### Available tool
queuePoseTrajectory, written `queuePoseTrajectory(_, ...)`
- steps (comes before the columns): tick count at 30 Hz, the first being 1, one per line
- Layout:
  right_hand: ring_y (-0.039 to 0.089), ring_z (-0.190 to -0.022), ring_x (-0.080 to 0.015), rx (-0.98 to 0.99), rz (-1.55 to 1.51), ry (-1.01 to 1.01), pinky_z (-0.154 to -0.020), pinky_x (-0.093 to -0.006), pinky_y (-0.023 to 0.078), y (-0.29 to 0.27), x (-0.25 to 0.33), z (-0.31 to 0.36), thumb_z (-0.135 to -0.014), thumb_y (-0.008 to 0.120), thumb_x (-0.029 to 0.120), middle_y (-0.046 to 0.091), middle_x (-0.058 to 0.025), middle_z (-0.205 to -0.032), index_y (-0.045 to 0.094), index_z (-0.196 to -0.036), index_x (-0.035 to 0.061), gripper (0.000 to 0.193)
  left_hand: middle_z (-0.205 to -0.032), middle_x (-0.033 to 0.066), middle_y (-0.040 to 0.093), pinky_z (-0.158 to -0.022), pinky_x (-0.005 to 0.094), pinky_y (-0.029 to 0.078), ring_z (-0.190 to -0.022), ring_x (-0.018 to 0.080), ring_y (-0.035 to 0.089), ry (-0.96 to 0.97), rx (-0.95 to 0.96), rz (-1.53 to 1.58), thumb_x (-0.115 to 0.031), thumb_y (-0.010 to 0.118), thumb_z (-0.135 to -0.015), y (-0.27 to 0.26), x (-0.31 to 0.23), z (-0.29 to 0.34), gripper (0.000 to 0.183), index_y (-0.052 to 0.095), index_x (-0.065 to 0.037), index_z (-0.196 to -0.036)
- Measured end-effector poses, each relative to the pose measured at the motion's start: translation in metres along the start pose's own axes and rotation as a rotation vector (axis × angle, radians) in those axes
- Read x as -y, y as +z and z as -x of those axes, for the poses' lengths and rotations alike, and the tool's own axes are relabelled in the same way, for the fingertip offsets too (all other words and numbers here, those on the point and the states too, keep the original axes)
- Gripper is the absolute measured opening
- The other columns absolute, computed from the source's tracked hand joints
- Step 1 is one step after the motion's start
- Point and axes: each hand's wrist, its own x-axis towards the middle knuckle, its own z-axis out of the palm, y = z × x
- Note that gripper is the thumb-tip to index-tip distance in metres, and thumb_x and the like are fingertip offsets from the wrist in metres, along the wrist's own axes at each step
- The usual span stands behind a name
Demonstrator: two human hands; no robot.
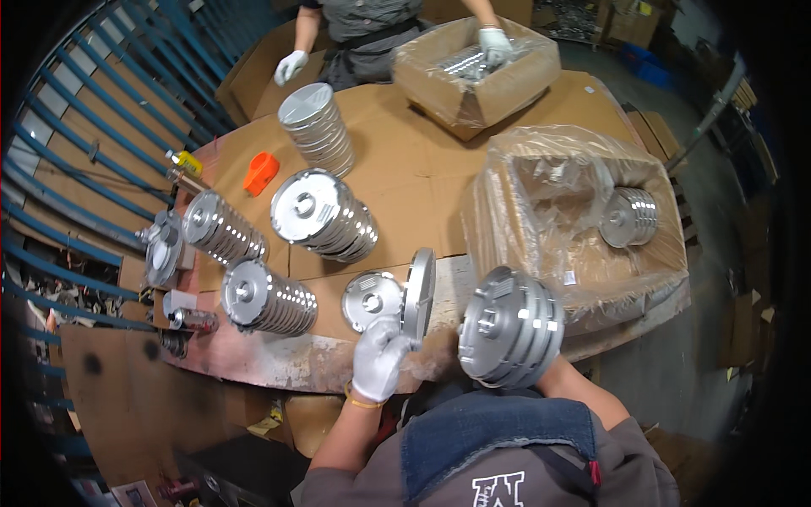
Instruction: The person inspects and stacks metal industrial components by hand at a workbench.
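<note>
My left hand (378,362), in a white glove, pinches the lower edge of a round silver metal disc (417,291) that stands on edge. Just left of it, another silver disc (372,300) lies flat with its hub up. A short stack of silver discs (511,328), tilted toward the left, is held up by my right hand near the open carton. That hand is hidden behind the stack; only my right forearm (583,393) shows. To the left stand tall disc stacks: one (269,297) nearest my left hand, another (324,213) beyond it.
A plastic-lined carton (481,220) at right holds a disc stack (629,217). Across the table, a co-worker's gloved hand (496,46) reaches into another carton (473,106). More disc stacks (224,226) (317,127), an orange tape dispenser (261,173) and a can (193,319) stand at left.
</note>
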Motion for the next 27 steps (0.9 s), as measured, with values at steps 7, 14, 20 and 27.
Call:
queuePoseTrajectory(7, 0.051, -0.114, -0.0201, 0.07, -0.933, 0.108, -0.096, -0.0341, 0.044, -0.013, 0.009, 0.009, -0.098, 0.037, 0.019, 0.052, -0.0113, -0.125, 0.044, -0.13, 0.0047, 0.036, -0.094, 0.012, 0.059, -0.087, 0.0414, 0.045, -0.095, 0.0293, 0.058, 0.443, 0.298, 0.123, 0.002, 0.072, -0.065, 0.046, -0.078, -0.011, 0.026, 0.061, -0.005, -0.088)
queuePoseTrajectory(14, 0.051, -0.115, -0.0218, -0.149, -1.011, 0.167, -0.096, -0.0357, 0.045, -0.052, 0.044, 0.044, -0.097, 0.039, 0.022, 0.052, -0.013, -0.125, 0.043, -0.13, 0.0042, 0.037, -0.098, 0.0098, 0.061, -0.083, 0.0402, 0.047, -0.095, 0.0297, 0.058, 0.736, 0.628, 0.156, -0.006, 0.076, -0.066, 0.06, -0.109, -0.033, 0.026, 0.062, -0.007, -0.088)
queuePoseTrajectory(20, 0.051, -0.115, -0.0223, -0.086, -0.96, 0.228, -0.095, -0.0358, 0.046, -0.099, 0.033, 0.097, -0.097, 0.041, 0.023, 0.052, -0.0139, -0.125, 0.043, -0.13, 0.0038, 0.039, -0.092, 0.009, 0.065, -0.087, 0.043, 0.046, -0.096, 0.0299, 0.061, 0.724, 0.605, 0.156, -0.013, 0.074, -0.071, 0.105, -0.132, -0.041, 0.021, 0.066, -0.005, -0.089)
queuePoseTrajectory(27, 0.052, -0.113, -0.0222, -0.028, -0.944, 0.302, -0.093, -0.0354, 0.047, -0.098, 0.074, 0.044, -0.096, 0.043, 0.023, 0.052, -0.0142, -0.124, 0.043, -0.129, 0.0034, 0.039, -0.099, 0.013, 0.065, -0.082, 0.035, 0.049, -0.094, 0.0271, 0.062, 0.085, -0.188, -0.232, -0.009, 0.066, -0.078, 0.097, -0.029, -0.04, 0.02, 0.066, -0.001, -0.096)
